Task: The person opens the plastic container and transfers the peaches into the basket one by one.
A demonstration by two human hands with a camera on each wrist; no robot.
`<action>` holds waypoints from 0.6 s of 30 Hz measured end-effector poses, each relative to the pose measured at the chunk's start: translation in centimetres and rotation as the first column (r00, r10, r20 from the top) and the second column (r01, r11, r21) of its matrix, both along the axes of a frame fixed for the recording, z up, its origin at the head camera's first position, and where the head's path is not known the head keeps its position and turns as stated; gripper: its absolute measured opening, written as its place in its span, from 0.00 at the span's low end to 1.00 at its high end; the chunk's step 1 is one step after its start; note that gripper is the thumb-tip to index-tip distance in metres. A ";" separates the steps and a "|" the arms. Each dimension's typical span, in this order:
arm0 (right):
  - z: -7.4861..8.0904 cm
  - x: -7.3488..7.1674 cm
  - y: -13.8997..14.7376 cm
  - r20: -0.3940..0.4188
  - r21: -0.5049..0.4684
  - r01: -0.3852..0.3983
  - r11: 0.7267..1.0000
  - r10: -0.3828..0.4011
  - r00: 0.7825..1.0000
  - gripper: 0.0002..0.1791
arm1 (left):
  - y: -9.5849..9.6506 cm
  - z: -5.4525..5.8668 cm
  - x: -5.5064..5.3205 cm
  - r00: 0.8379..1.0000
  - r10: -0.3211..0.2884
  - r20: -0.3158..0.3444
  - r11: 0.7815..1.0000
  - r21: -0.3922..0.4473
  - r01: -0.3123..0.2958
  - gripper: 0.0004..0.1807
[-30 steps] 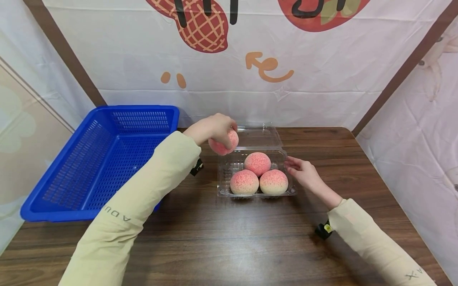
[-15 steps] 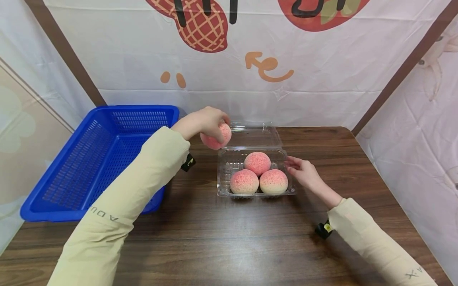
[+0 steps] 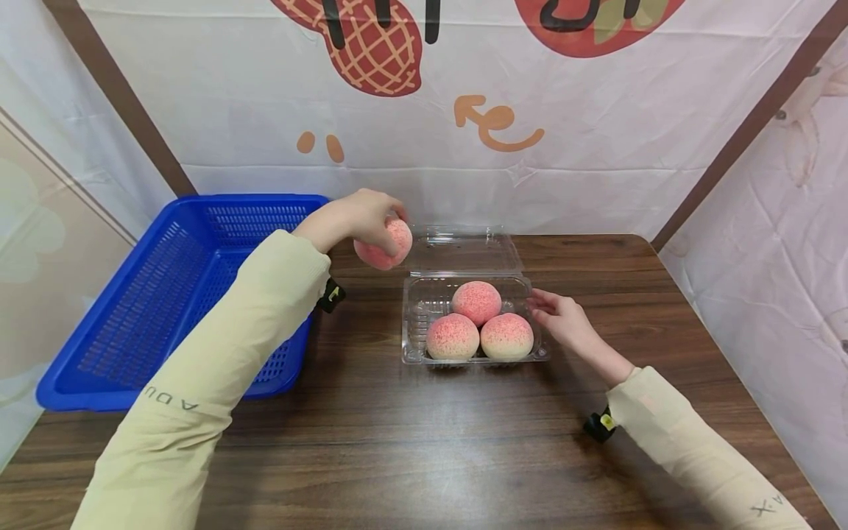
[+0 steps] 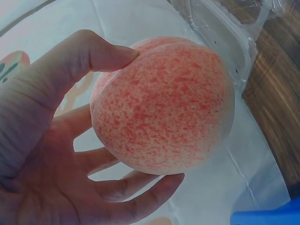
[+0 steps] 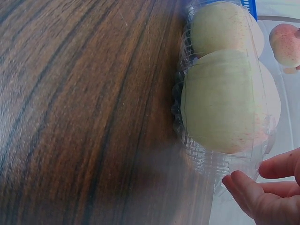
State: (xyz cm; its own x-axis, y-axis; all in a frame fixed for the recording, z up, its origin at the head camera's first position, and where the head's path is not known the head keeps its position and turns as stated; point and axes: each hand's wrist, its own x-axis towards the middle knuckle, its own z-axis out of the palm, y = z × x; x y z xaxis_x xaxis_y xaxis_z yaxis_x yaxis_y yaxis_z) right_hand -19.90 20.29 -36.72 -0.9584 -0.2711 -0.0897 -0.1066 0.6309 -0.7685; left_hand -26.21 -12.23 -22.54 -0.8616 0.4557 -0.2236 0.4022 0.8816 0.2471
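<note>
The left grip (image 3: 361,213), curled round a peach (image 4: 164,105) at ten o'clock of the clear box (image 3: 420,313), could drop it by loosening early, while the relaxed right grip (image 3: 563,322) touches the box at three.

Behind your bare left hand (image 3: 367,221), your long pale-yellow sleeve (image 3: 265,302) has a slightly gathered cuff and soft creases along its length. Farther back from that grip, dark capital letters (image 3: 171,400) cross the fabric. Close beside the cuff you wear a small black device (image 3: 331,296) with a yellow mark. Behind your bare right hand (image 3: 568,324), the cream sleeve (image 3: 689,442) carries a dark X-like marking (image 3: 765,508) farther back; by its cuff is a black gadget (image 3: 599,425) with a yellow-green patch.
</note>
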 end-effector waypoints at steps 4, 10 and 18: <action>0.0 0.1 0.0 -0.002 -0.001 0.001 1.000 -0.001 1.000 0.24 | -0.5 0.2 0.0 1.000 0.005 -0.008 1.000 0.001 -0.005 0.27; 0.0 0.2 0.0 0.001 -0.004 0.002 1.000 -0.002 1.000 0.24 | -1.3 0.4 0.0 0.999 0.034 0.004 0.999 0.009 -0.035 0.29; 0.0 0.1 -0.1 0.008 0.006 -0.001 1.000 0.001 1.000 0.24 | -2.7 1.0 0.1 0.999 0.048 -0.002 0.999 0.022 -0.048 0.29</action>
State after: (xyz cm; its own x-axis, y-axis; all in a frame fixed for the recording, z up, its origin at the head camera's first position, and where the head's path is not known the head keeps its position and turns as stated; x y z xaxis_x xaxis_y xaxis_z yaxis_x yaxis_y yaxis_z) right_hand -19.79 20.22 -36.73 -0.9572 -0.2718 -0.0992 -0.1011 0.6354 -0.7655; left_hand -26.12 -14.90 -21.57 -0.8832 0.4185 -0.2116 0.3602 0.8944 0.2653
